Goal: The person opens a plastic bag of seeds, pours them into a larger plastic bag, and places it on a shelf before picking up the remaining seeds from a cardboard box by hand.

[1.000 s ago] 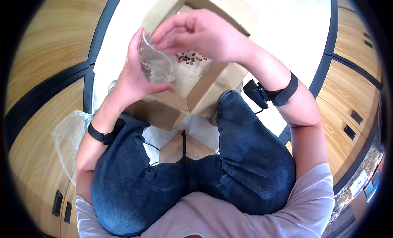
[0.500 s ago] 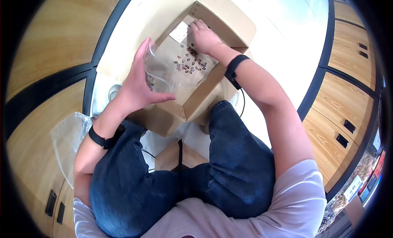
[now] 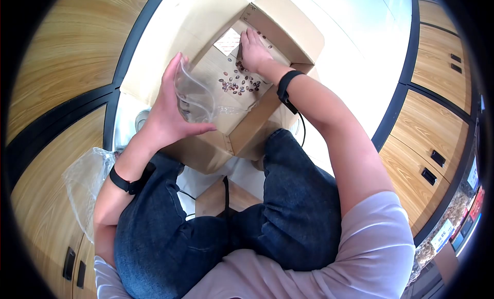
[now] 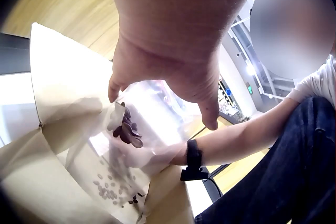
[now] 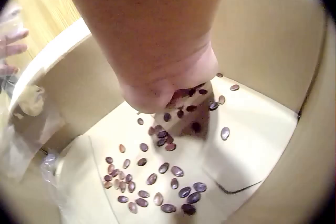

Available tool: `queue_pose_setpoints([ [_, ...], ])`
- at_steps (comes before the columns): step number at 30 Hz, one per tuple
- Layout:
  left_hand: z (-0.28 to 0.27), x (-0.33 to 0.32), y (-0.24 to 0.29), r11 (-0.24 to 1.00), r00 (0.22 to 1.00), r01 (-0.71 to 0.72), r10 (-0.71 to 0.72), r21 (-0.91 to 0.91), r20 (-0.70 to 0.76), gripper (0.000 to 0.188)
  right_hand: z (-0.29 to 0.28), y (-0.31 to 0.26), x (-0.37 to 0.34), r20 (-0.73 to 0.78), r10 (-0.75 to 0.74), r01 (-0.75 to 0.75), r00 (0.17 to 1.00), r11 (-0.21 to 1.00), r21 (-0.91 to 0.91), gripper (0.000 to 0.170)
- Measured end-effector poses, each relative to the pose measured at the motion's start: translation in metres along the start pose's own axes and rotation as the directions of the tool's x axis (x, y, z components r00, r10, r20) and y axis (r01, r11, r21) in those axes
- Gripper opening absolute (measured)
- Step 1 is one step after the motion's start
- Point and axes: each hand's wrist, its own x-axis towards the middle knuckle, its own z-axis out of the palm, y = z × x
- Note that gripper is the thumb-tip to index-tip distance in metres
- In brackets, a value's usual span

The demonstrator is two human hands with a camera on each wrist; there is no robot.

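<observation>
The left hand [image 3: 172, 101] holds up a clear plastic bag [image 3: 198, 95], thumb and fingers spread round its mouth; in the left wrist view a few dark seeds [image 4: 127, 129] lie in the bag. Down inside the cardboard box [image 3: 285, 26], the right hand [image 3: 254, 53] is at the box floor beside a white paper square [image 3: 226, 41]. Brown seeds [image 3: 239, 85] lie scattered below that hand. In the right wrist view more seeds [image 5: 168, 208] lie on the box floor, and the right hand's [image 5: 168, 85] fingertips are hidden behind its wrist.
A clear plastic bag [image 3: 85, 180] hangs by the left forearm. Wooden cabinets [image 3: 67, 113] stand on both sides. The person's knees [image 3: 298, 196] are close to the box, and a black cable [image 3: 303, 129] hangs from the right wrist strap.
The right hand has moved from beside the held bag down into the box, uncovering the scattered seeds. The left hand stays nearly in place with the bag, slightly lower.
</observation>
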Motion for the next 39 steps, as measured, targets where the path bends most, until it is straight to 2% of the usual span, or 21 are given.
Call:
queue_pose_setpoints([
  [1, 0.0, 0.0, -0.001, 1.0, 1.0, -0.007, 0.007, -0.004, -0.005, 0.146, 0.001, -0.004, -0.006, 0.001, 0.0, 0.0, 1.0, 1.0, -0.001, 0.073],
  [3, 0.0, 0.0, -0.001, 1.0, 1.0, -0.005, 0.005, -0.018, -0.008, 0.146, 0.002, -0.012, -0.018, 0.094, 0.015, -0.03, 0.995, 0.987, 0.16, 0.077],
  [5, -0.001, 0.0, -0.002, 1.0, 1.0, -0.001, 0.001, -0.031, -0.011, 0.146, -0.004, -0.017, -0.023, 0.096, 0.055, -0.073, 0.994, 0.978, 0.196, 0.076],
  [7, 0.0, 0.0, -0.001, 0.999, 1.0, 0.0, -0.001, -0.035, -0.01, 0.146, -0.013, -0.01, -0.024, 0.028, 0.082, -0.086, 0.996, 0.959, 0.27, 0.075],
  [11, 0.001, 0.0, 0.001, 0.999, 1.0, 0.006, -0.006, -0.032, 0.008, 0.146, -0.004, 0.014, -0.005, 0.009, 0.125, -0.123, 0.992, 0.959, 0.256, 0.075],
  [14, 0.0, -0.001, -0.003, 0.999, 1.0, 0.007, -0.007, -0.051, 0.003, 0.146, 0.004, 0.013, -0.004, 0.021, 0.107, -0.108, 0.994, 0.991, 0.084, 0.074],
  [18, -0.001, -0.001, -0.002, 0.998, 1.0, 0.023, -0.023, -0.053, 0.001, 0.145, 0.01, 0.004, -0.004, 0.018, 0.146, -0.147, 0.989, 0.986, 0.083, 0.075],
  [21, -0.003, -0.002, -0.003, 0.998, 0.999, 0.032, -0.032, -0.054, 0.0, 0.145, -0.003, 0.002, -0.014, 0.044, 0.093, -0.099, 0.995, 0.979, 0.177, 0.076],
  [23, -0.002, 0.0, -0.001, 0.998, 1.0, 0.03, -0.03, -0.056, -0.001, 0.145, -0.008, 0.011, -0.011, -0.029, 0.159, -0.15, 0.987, 0.969, 0.196, 0.076],
  [26, -0.001, -0.001, 0.0, 0.999, 1.0, 0.022, -0.021, -0.037, 0.012, 0.144, -0.007, 0.014, -0.004, -0.053, 0.216, -0.201, 0.975, 0.958, 0.206, 0.075],
  [30, -0.001, 0.001, -0.001, 0.999, 1.0, 0.023, -0.023, -0.037, 0.007, 0.144, -0.005, 0.009, 0.003, -0.035, 0.257, -0.242, 0.966, 0.941, 0.238, 0.074],
  [33, -0.003, 0.001, 0.0, 0.999, 1.0, 0.029, -0.029, -0.033, 0.005, 0.143, -0.005, 0.013, 0.002, -0.036, 0.27, -0.258, 0.962, 0.946, 0.197, 0.074],
  [36, -0.003, 0.0, -0.002, 0.999, 1.0, 0.027, -0.027, -0.038, -0.001, 0.143, -0.008, 0.012, -0.014, 0.006, 0.241, -0.234, 0.971, 0.937, 0.258, 0.071],
  [38, -0.003, 0.001, -0.004, 0.999, 1.0, 0.021, -0.021, -0.05, -0.011, 0.143, -0.006, 0.016, -0.019, 0.162, 0.173, -0.207, 0.972, 0.952, 0.224, 0.068],
  [39, -0.005, 0.001, -0.004, 0.998, 1.0, 0.025, -0.025, -0.058, -0.002, 0.14, -0.004, 0.016, -0.02, 0.166, 0.166, -0.201, 0.972, 0.955, 0.22, 0.068],
])
